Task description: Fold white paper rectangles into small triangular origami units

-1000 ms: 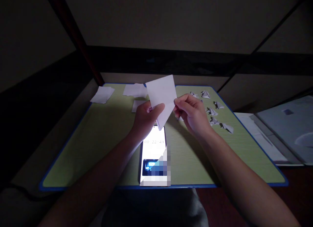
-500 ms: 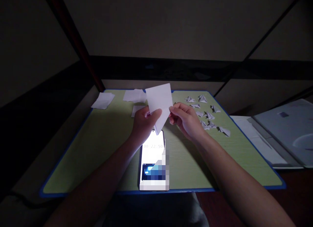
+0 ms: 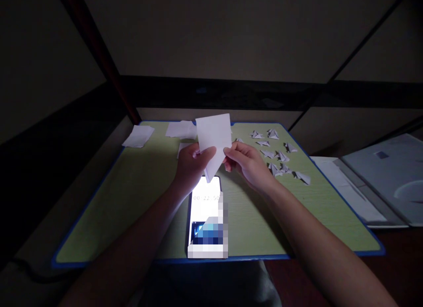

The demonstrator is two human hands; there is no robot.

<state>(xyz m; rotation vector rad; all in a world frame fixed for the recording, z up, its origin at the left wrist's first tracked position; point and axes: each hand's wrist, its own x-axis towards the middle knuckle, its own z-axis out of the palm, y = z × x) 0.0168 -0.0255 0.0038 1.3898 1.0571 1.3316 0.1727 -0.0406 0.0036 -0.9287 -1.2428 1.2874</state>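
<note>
A white sheet of paper, folded to a point at its lower end, is held up above the table. My left hand pinches it at the left side, thumb flat on the front face. My right hand grips its right edge between thumb and fingers; the fingertips behind the paper are partly hidden. Just below the paper's tip lies a phone with a bright screen showing timer digits. Several small folded paper pieces lie to the right of my right hand.
The green table has a blue rim. Loose white sheets lie at its far left corner, and more sheets at the back edge. To the right, beyond the table, is a grey-white panel. A wall stands behind.
My right hand has shifted slightly left, its thumb now further onto the paper's right edge. The paper and my left hand have barely moved.
</note>
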